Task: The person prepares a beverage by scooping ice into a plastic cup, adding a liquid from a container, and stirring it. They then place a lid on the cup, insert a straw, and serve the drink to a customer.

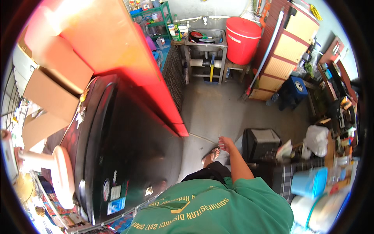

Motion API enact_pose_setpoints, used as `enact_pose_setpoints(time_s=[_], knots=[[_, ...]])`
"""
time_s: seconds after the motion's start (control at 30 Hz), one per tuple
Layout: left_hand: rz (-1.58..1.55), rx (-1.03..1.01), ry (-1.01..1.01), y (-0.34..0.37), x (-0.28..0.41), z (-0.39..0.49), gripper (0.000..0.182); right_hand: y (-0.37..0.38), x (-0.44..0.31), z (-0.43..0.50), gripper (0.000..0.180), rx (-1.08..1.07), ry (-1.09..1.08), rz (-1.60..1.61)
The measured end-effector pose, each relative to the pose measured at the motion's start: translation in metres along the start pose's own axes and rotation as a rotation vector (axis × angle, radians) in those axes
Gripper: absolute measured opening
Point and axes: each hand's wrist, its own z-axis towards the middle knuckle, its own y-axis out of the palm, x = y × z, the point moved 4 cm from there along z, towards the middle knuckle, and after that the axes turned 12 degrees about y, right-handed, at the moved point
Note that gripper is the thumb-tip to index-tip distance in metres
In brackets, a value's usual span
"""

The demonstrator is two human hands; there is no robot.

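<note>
My right hand point(225, 144) hangs in front of my body with its fingers loosely spread and nothing in it. Below it, a foot in a flip-flop point(214, 154) stands on the grey concrete floor. Closest on the right side is a black box-shaped bin point(260, 143) with a grey top, apart from the hand. My left hand is out of view. To the left stands a black refrigerator point(137, 140) bearing stickers, beside a tall red panel point(140, 79). Farther ahead is a stainless steel sink point(206, 44) holding dishes, including a red bowl point(196, 35).
A lidded red bucket point(243, 41) sits on a wooden stand beside the sink. A long-handled broom point(264, 57) leans against a cabinet point(279, 68). On the right are a blue water dispenser point(293, 90) and a light-blue container point(309, 182). A green shelf rack point(155, 20) stands at the back.
</note>
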Motion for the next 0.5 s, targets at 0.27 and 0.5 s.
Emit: enact_pose_setpoints(time_s=[0.27,0.5], knots=[[0.169,-0.135,-0.024,-0.032,0.133,0.144,0.04,-0.073,-0.175,0.096,0.044,0.19,0.047,-0.36],[0.205,-0.204,0.024,-0.079,0.304,0.349,0.041,-0.144,-0.277,0.1,0.038,0.219,-0.084,-0.41]])
